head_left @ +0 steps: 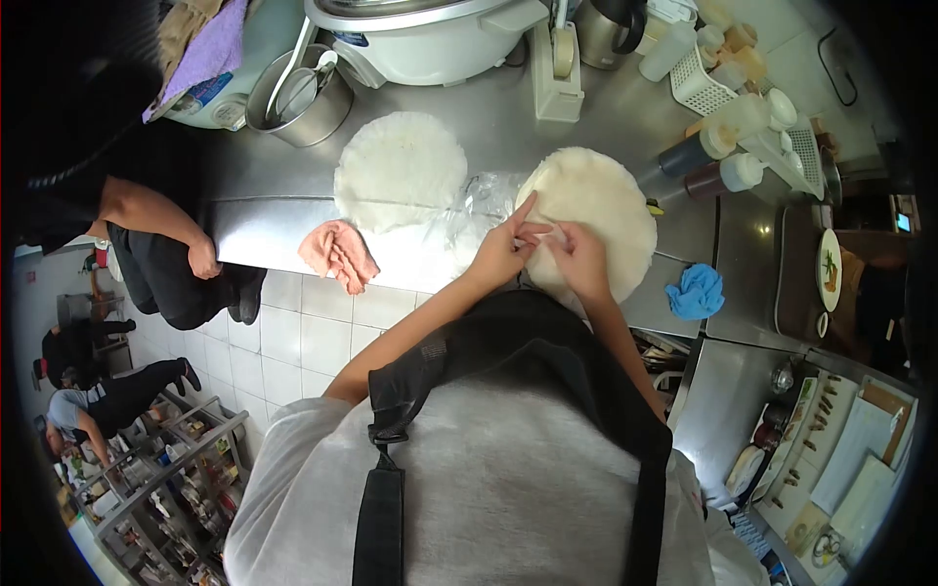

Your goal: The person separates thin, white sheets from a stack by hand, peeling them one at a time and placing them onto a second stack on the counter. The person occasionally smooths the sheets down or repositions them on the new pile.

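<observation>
A thick, pale round stack of thin wrapper sheets (606,210) lies on the steel counter in front of me. Over its left edge, my left hand (503,252) has its index finger stretched out along the top, while its other fingertips pinch at the rim. My right hand (580,259) rests on the near part of the same stack, its fingertips closed on a sheet edge close to the left hand. A second pale round stack (401,171) lies to the left, touched by neither hand. Clear plastic film (481,205) is crumpled between the two stacks.
A pink cloth (338,256) hangs at the counter's front edge; a blue cloth (696,292) lies at right. Behind stand a metal pot (313,112), a large cooker (420,49), a tape dispenser (558,88) and sauce bottles (718,176). A person's arm (156,215) is at left.
</observation>
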`<state>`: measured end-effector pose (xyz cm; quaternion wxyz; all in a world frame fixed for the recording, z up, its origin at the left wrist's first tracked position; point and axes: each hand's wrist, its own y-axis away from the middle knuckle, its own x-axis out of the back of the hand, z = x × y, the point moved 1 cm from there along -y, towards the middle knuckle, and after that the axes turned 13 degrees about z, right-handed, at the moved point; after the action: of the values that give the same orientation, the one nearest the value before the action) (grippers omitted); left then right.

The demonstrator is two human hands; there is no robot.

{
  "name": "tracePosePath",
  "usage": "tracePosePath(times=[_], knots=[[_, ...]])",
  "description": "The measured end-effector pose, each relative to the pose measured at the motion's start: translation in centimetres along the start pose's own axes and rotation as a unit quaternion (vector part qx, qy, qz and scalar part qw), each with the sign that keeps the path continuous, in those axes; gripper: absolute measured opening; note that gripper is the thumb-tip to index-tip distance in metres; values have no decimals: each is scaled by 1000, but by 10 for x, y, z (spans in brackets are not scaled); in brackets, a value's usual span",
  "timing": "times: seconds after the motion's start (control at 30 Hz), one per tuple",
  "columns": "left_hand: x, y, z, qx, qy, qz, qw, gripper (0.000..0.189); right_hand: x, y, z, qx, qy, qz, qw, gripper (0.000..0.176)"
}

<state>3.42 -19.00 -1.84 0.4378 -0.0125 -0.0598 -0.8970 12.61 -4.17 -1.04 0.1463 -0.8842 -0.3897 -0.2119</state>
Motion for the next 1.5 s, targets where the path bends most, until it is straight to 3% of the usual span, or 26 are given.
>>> tracePosePath(times=[0.07,0.17,0.3,0.37,0.47,0.57,0.67,0.77,0.87,0.97,1.07,1.17,1.5], knots=[[4,-8,-2,-37,-71,55,995,81,-6,1,23,-63,-44,20,997,25],[-1,-13,5,-77,-181,176,964,74,0,3,19,-15,2,30,999,19],[3,-26,10,-52,-217,160,962,71,14,-6,12,-24,-18,100,995,22],[2,-34,2,-67,-222,140,963,70,33,-18,31,-85,-17,176,980,24],[1,-37,10,-69,-255,119,957,65,58,-22,72,-108,1,206,973,25],[4,-51,9,-117,-314,92,938,61,71,-25,99,-165,-47,154,973,25],[6,-79,1,-207,-301,56,929,55,60,-36,71,-70,-99,87,989,27],[-3,-103,14,-154,-335,18,929,44,48,-51,26,20,74,64,995,30],[-14,-114,34,-98,-341,21,935,39,29,-66,3,118,81,85,986,26],[-15,-119,35,-59,-297,33,953,37,31,-77,-5,51,200,51,977,32],[-7,-127,25,-71,-295,36,952,36,49,-74,1,77,162,177,968,41],[-3,-132,24,-54,-291,31,955,36,83,-67,27,31,190,243,951,38],[-8,-128,7,-33,-297,100,949,39,120,-17,90,-69,103,383,915,37]])
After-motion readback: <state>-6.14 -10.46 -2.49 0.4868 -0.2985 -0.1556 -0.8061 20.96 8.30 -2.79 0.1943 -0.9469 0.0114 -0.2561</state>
